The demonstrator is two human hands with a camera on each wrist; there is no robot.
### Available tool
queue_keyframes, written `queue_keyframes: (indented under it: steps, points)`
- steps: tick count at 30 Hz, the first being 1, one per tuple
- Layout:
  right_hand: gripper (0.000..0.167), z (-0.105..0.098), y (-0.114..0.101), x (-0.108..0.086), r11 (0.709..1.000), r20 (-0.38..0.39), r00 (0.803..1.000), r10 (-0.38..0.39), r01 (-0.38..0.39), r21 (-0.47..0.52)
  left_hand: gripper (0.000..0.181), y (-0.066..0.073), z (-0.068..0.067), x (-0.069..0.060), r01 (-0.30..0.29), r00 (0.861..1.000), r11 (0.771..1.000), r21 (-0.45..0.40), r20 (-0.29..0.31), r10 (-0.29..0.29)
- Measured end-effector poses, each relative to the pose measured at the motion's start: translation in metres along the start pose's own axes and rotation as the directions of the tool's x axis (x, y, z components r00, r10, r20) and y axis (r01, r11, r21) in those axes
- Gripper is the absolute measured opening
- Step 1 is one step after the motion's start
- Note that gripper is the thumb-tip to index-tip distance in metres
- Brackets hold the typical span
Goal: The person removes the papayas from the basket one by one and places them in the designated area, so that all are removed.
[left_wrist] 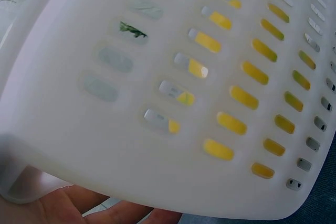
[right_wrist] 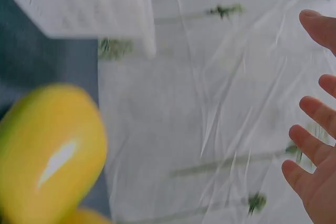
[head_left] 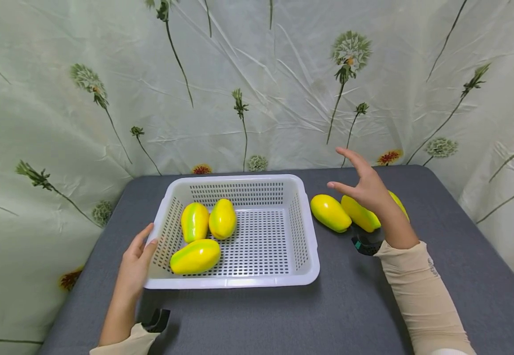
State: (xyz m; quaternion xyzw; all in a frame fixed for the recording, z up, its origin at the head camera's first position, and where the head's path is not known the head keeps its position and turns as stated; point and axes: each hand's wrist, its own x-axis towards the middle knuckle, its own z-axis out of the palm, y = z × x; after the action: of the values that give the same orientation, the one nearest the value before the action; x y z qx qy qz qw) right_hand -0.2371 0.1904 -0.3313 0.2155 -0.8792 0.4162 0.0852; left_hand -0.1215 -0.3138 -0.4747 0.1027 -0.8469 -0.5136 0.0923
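The left hand point(head_left: 134, 268) grips the rim at the side of a shallow white plastic basket point(head_left: 258, 281), thumb at the lip and fingers curled beneath it. The right hand point(head_left: 367, 190) holds nothing; its fingers are spread and its thumb stands well apart. The basket lies between the hands, rectangular, round-cornered and smooth-lipped, its walls and floor pierced by rows of small slots. Inside, in the half nearer the left hand, rest three glossy, smooth-skinned yellow oval fruits point(head_left: 196, 257) tinged with green: two side by side, the third lying crosswise closer to the left wrist. Three more plump, shiny yellow fruits point(head_left: 330, 213) lie outside the basket, below the right hand and partly hidden by its forearm; the nearest to the basket sits just beside its wall. Under everything spreads a dark grey, cloth-textured tabletop point(head_left: 257, 325). Close-fitting, wrinkled beige sleeves point(head_left: 421, 296) cover the forearms, with a black device point(head_left: 156, 320) at each wrist. Beyond both hands hangs a creased, pale, slightly shiny sheet point(head_left: 283, 88) printed with dandelions.
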Motion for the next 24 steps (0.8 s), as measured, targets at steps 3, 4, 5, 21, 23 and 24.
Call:
queue_keyframes:
  steps: [3,4,5,21,23,24]
  points:
    - [0.076,0.009,-0.013,0.010,0.997,0.030,0.997,-0.077,0.077,0.001,0.053,0.004,0.000,-0.002,0.004,1.000,1.000,-0.004,0.005,-0.004]
    - [0.076,0.012,-0.017,0.013,0.995,0.043,0.994,-0.100,0.100,0.006,0.054,0.005,0.000,-0.003,0.007,1.000,1.000,-0.011,-0.001,-0.007]
    - [0.077,0.015,-0.022,0.017,0.992,0.054,0.991,-0.124,0.123,0.007,0.054,0.006,0.000,-0.003,0.006,1.000,1.000,-0.017,0.006,-0.006]
    - [0.079,0.094,-0.073,0.057,0.954,0.313,0.901,-0.299,0.294,0.064,0.052,-0.007,0.003,0.001,0.008,1.000,1.000,0.011,-0.014,-0.007]
    - [0.079,0.107,-0.076,0.060,0.956,0.352,0.889,-0.292,0.287,0.068,0.052,-0.008,0.003,0.002,0.007,1.000,1.000,0.010,-0.019,-0.007]
    - [0.078,0.113,-0.078,0.061,0.958,0.372,0.884,-0.283,0.279,0.066,0.052,-0.010,0.003,0.003,0.008,1.000,1.000,0.011,-0.022,-0.008]
